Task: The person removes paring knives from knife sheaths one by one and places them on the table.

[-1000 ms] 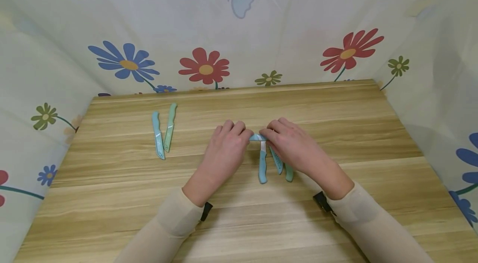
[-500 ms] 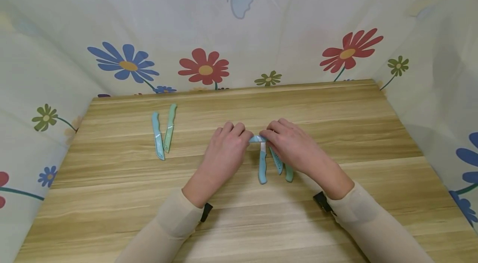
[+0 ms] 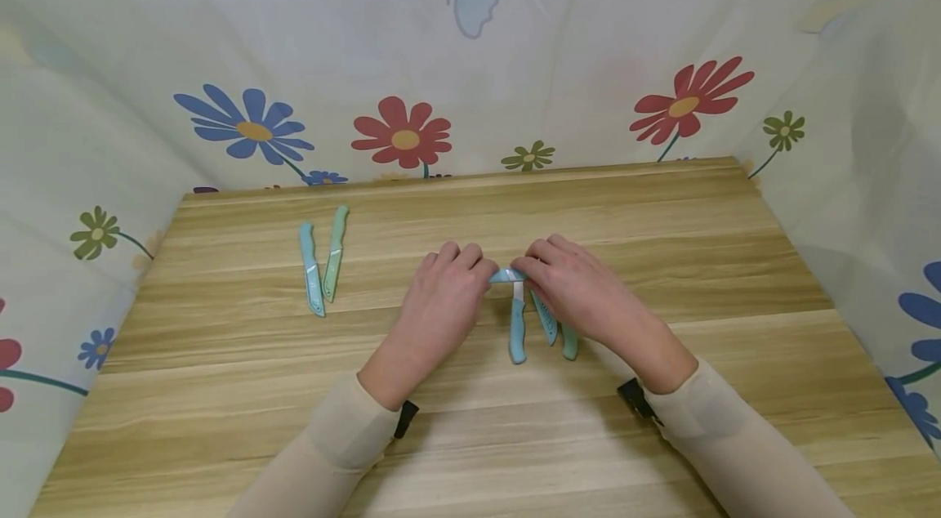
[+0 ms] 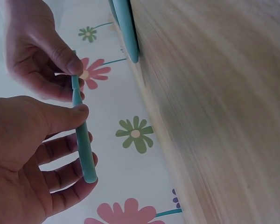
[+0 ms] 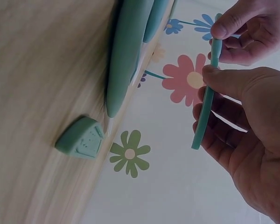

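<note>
In the head view my left hand [image 3: 447, 293] and right hand [image 3: 584, 285] hold a light-blue sheathed paring knife [image 3: 507, 275] level between them, above the table. In the left wrist view the left thumb and fingers grip its rounded handle [image 4: 86, 156]. The right thumb and fingers pinch the flat sheath [image 5: 203, 119] in the right wrist view. Below the hands lie a blue-handled knife [image 3: 518, 330] with part of its pale blade showing, a blue sheath [image 3: 546, 318] with small holes, and a green handle [image 3: 569, 342]. The right hand partly covers these.
A sheathed blue knife [image 3: 312, 269] and a sheathed green knife [image 3: 336, 254] lie side by side at the left of the wooden table [image 3: 220, 387]. A greenish perforated tip [image 5: 81, 137] lies close to the right wrist camera. Flowered cloth [image 3: 573, 44] hangs behind the table.
Both hands stay almost still with the knife between them. The whole head view drifts slightly; the knives on the table stay in place.
</note>
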`<state>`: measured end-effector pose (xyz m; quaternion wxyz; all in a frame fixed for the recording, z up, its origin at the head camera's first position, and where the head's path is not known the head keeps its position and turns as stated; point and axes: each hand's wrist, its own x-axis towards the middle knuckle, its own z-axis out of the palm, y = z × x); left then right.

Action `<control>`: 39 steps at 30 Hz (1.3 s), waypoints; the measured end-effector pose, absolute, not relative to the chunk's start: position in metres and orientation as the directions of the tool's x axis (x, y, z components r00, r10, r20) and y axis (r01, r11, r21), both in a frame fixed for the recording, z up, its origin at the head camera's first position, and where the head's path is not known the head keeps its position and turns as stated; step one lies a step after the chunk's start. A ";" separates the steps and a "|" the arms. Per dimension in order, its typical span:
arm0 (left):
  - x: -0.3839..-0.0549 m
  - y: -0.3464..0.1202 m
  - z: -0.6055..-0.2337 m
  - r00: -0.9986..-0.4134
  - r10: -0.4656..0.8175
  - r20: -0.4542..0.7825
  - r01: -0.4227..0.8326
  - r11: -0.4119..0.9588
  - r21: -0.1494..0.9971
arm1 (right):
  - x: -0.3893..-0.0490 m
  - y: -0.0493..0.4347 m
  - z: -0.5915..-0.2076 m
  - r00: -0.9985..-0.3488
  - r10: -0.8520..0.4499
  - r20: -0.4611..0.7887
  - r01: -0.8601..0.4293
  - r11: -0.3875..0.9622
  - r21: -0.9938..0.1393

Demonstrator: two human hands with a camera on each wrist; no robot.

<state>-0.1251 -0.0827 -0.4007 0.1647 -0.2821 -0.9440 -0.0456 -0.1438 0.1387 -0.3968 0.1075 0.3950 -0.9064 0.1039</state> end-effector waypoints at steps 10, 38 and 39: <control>-0.125 -0.083 -0.400 -0.789 0.514 0.337 0.544 0.839 -0.004 | -0.142 0.139 -0.396 -0.660 -0.698 0.278 -0.744 0.659 -0.110; -0.126 -0.087 -0.396 -0.815 0.499 0.296 0.528 0.849 0.022 | -0.144 0.139 -0.394 -0.676 -0.682 0.278 -0.730 0.672 -0.127; -0.126 -0.088 -0.396 -0.814 0.499 0.296 0.528 0.849 0.019 | -0.144 0.139 -0.394 -0.676 -0.682 0.278 -0.730 0.672 -0.127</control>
